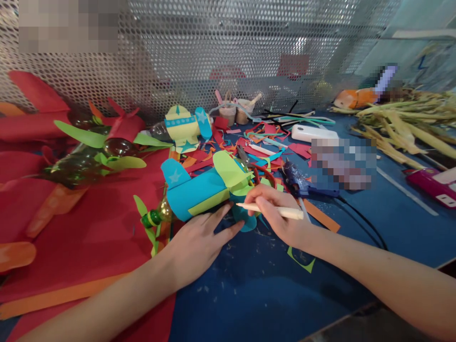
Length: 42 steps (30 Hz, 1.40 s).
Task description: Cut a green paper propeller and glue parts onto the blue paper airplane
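Observation:
My right hand (276,211) grips a white marker (285,212), its tip pointing left toward a toy plane (197,190) of blue and light green paper over a plastic bottle. Stretched out beside the plane's lower side, my left hand (199,247) lies with fingers apart, fingertips on or near its blue wing piece (247,221). I cannot tell whether the marker's tip touches the paper. A green bottle neck (152,218) with green paper propeller blades sticks out at the plane's left end. One blue wing (174,175) carries a pale star.
A blue glue gun (297,180) with a black cord lies to the right, by a white device (313,134). Paper scraps (263,135) litter the table behind the plane. More bottle planes (123,130) stand left, and dried husks (409,118) lie far right.

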Tool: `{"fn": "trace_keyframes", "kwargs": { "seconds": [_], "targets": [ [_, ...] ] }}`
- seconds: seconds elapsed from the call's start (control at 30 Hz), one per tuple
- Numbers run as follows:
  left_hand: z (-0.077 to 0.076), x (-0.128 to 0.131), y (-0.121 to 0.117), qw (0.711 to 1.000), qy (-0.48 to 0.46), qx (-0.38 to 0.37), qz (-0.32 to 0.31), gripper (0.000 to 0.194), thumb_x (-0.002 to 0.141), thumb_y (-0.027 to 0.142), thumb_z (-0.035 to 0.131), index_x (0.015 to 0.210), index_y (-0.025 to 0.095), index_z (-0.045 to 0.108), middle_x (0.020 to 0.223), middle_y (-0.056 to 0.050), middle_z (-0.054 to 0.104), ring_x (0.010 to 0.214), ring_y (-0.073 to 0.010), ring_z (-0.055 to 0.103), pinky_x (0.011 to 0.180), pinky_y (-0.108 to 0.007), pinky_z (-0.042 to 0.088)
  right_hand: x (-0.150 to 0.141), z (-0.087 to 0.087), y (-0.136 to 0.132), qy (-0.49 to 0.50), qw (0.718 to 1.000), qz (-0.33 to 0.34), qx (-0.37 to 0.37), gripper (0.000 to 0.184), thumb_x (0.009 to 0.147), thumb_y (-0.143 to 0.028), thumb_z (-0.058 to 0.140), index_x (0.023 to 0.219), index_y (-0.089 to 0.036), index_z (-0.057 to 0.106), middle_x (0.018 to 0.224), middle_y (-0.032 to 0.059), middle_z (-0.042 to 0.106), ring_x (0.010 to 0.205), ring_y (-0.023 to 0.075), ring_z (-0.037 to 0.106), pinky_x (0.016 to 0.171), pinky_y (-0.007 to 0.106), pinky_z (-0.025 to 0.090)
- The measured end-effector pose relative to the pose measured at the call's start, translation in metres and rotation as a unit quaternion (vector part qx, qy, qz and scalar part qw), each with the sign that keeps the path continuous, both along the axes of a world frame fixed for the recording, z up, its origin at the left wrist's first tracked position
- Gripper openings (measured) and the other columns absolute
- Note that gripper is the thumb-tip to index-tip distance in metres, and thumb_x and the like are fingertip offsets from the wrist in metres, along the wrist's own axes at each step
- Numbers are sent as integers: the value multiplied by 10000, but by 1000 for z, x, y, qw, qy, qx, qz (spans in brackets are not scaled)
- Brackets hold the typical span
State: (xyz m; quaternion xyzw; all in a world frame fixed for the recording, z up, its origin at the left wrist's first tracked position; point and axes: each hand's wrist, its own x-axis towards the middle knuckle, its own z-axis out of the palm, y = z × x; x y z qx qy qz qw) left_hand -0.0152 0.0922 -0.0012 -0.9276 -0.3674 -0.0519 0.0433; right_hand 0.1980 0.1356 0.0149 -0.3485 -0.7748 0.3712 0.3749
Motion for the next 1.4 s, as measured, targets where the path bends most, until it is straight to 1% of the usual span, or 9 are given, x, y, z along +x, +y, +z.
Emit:
{"fn": "trace_keyframes", "kwargs": {
  "seconds": [0.13,0.3,0.4,0.63,0.83,0.97,1.17,1.27,1.4],
  "targets": [
    [-1,0,0,1000,-10,6,1,500,839,81,404,1301,262,468,1338,-166,461,971,-243,627,804,-416,538,-2,2,1,-72,996,-21,44,59,836,-189,524,778,-183,513,685,-16,569,624,106,539,578,219,399],
    [-2,0,0,1000,1,17,3,499,848,99,413,1316,268,444,1319,-152,487,995,-234,614,823,-403,529,-3,-3,3,-122,989,-58,65,169,810,-174,561,699,-200,435,602,-52,497,527,86,474,511,207,353],
    [-1,1,0,1000,20,18,0,495,847,100,426,1316,259,444,1324,-157,491,965,-221,619,812,-390,532,-3,-4,5,-123,988,-60,67,198,806,-177,570,668,-199,431,598,-48,494,532,92,473,508,211,349],
    [1,3,-1,999,36,18,-11,506,809,80,489,1297,213,477,1293,-204,515,886,-233,627,760,-395,540,-4,-6,6,-110,990,-72,46,232,800,-225,602,638,-200,438,579,-52,492,509,91,461,497,214,346],
    [-2,3,-1,999,33,13,-12,497,815,84,488,1295,210,480,1302,-213,504,870,-233,625,752,-397,536,-5,-5,6,-128,990,-50,41,218,805,-229,604,649,-195,456,588,-47,504,516,92,465,503,217,348],
    [-2,2,0,999,37,18,-13,498,818,80,475,1298,210,473,1292,-203,517,853,-220,628,744,-378,537,-4,-8,6,-129,988,-69,55,236,813,-217,588,643,-203,426,582,-46,487,515,96,462,494,215,347],
    [0,3,0,999,47,12,-6,509,820,88,487,1310,225,461,1305,-186,515,842,-207,627,745,-363,538,-1,-12,7,-143,980,-101,96,240,801,-181,559,646,-215,380,577,-40,478,508,106,449,476,224,335],
    [0,3,0,999,40,15,-9,494,831,92,474,1308,221,466,1299,-193,518,834,-211,627,730,-367,540,0,-12,8,-143,977,-107,116,251,792,-165,547,638,-217,356,570,-42,451,503,104,440,466,223,324],
    [-2,3,1,999,32,28,-19,486,827,86,481,1299,203,478,1284,-208,525,820,-219,628,713,-370,540,0,-12,8,-145,977,-101,120,254,782,-153,544,635,-218,347,568,-45,436,504,103,435,467,222,318]
  ]
}}
